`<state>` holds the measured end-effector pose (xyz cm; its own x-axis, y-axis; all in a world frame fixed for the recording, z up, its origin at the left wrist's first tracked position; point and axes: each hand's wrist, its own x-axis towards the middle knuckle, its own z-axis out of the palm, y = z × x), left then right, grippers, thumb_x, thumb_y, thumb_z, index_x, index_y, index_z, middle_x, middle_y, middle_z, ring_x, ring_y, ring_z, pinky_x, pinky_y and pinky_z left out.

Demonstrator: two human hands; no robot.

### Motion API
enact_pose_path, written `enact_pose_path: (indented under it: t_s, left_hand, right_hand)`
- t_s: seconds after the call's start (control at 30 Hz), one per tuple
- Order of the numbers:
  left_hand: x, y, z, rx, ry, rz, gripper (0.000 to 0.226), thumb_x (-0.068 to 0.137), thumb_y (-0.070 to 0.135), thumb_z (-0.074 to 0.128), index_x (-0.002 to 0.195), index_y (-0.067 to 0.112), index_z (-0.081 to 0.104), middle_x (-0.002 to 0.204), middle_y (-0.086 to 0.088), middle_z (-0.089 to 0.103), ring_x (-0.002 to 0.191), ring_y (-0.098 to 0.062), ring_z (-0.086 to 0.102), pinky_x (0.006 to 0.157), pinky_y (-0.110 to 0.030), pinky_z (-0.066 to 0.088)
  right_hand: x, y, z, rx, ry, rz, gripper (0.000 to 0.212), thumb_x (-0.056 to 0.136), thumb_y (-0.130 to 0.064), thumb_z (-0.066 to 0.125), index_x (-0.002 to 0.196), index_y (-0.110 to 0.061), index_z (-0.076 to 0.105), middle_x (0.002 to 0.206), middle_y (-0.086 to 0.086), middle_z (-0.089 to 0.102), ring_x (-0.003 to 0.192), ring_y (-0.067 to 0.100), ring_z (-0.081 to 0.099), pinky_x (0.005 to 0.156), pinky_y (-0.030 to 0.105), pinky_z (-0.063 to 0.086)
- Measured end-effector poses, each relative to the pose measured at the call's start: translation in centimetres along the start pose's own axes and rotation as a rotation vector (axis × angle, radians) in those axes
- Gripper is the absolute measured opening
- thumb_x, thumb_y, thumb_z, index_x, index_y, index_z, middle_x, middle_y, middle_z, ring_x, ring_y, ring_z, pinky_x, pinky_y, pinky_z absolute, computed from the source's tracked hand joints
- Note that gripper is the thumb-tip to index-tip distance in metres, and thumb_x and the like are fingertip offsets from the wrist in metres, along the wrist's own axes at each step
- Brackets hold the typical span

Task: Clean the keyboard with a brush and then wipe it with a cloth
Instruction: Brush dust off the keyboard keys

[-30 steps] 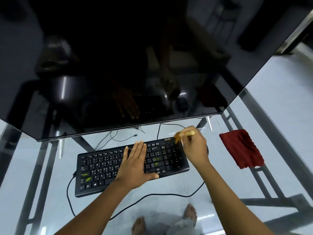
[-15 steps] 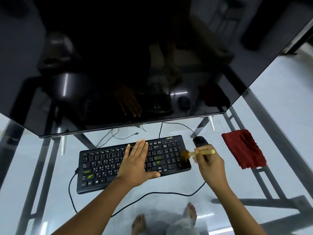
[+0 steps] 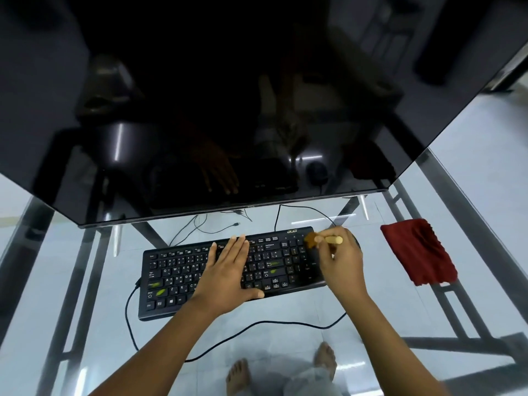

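A black keyboard (image 3: 183, 270) lies on the glass desk (image 3: 285, 312), under the monitor's lower edge. My left hand (image 3: 225, 275) rests flat on the middle keys, fingers together and pointing away from me. My right hand (image 3: 340, 264) grips a small brush (image 3: 328, 240) with a pale wooden handle. Its brown bristles touch the keyboard's far right corner, by the number pad. A dark red cloth (image 3: 420, 251) lies crumpled on the glass to the right of the keyboard, apart from both hands.
A large dark monitor (image 3: 228, 110) overhangs the desk's far side and fills the upper view. The keyboard's black cable (image 3: 257, 327) loops across the glass near me. More cables (image 3: 200, 227) lie behind the keyboard. Bare feet (image 3: 240, 375) show through the glass.
My right hand has swept the brush from beside the keyboard's right edge back up to its far right corner, covering the mouse. My left hand has stayed flat on the keys.
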<state>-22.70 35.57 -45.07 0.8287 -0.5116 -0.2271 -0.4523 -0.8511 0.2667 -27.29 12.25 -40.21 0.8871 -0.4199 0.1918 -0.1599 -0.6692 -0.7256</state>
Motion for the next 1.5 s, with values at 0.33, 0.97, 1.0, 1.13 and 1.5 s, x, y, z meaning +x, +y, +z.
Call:
enact_pose_path:
  t_s: [0.33, 0.97, 1.0, 1.13, 1.5]
  left_hand:
    - [0.3, -0.1, 0.0, -0.007, -0.028, -0.005, 0.115, 0.075, 0.077, 0.05, 0.152, 0.017, -0.009, 0.16, 0.003, -0.015, 0.144, -0.011, -0.02, 0.118, -0.048, -0.009]
    - [0.3, 0.1, 0.0, -0.012, -0.052, -0.01, 0.113, 0.077, 0.074, 0.052, 0.152, 0.016, -0.01, 0.159, 0.002, -0.019, 0.143, -0.013, -0.024, 0.118, -0.047, -0.01]
    - [0.3, 0.1, 0.0, -0.014, -0.053, -0.008, 0.113, 0.077, 0.074, 0.052, 0.152, 0.017, -0.01, 0.159, 0.002, -0.019, 0.143, -0.013, -0.024, 0.118, -0.047, -0.01]
    - [0.3, -0.1, 0.1, -0.018, -0.053, -0.002, 0.113, 0.077, 0.074, 0.052, 0.152, 0.017, -0.009, 0.159, 0.002, -0.019, 0.143, -0.013, -0.023, 0.118, -0.047, -0.009]
    - [-0.4, -1.9, -0.6, -0.029, 0.018, -0.02, 0.107, 0.08, 0.074, 0.048, 0.153, 0.013, -0.001, 0.161, -0.002, -0.007, 0.145, -0.013, -0.016, 0.117, -0.046, -0.012]
  right_hand:
    - [-6.7, -1.4, 0.6, 0.061, -0.263, -0.058, 0.022, 0.09, -0.006, 0.061, 0.085, -0.028, 0.06, 0.089, -0.01, 0.063, 0.083, 0.009, 0.064, 0.069, 0.024, 0.052]
    - [1.6, 0.5, -0.8, -0.021, -0.119, 0.106, 0.018, 0.096, -0.007, 0.056, 0.084, -0.02, 0.058, 0.084, -0.002, 0.068, 0.075, 0.008, 0.063, 0.068, 0.016, 0.049]
    - [1.7, 0.2, -0.5, 0.028, -0.163, 0.101, 0.014, 0.097, -0.008, 0.056, 0.085, -0.016, 0.059, 0.082, -0.001, 0.071, 0.075, 0.012, 0.067, 0.07, 0.018, 0.053]
    - [2.2, -1.7, 1.6, 0.03, -0.215, 0.139, 0.016, 0.095, -0.009, 0.057, 0.082, -0.018, 0.058, 0.08, -0.005, 0.069, 0.071, 0.011, 0.066, 0.068, 0.006, 0.048]
    - [1.4, -4.3, 4.7, 0.065, -0.371, -0.072, 0.012, 0.095, -0.004, 0.055, 0.087, -0.012, 0.061, 0.081, 0.004, 0.074, 0.07, 0.007, 0.068, 0.073, 0.023, 0.056]
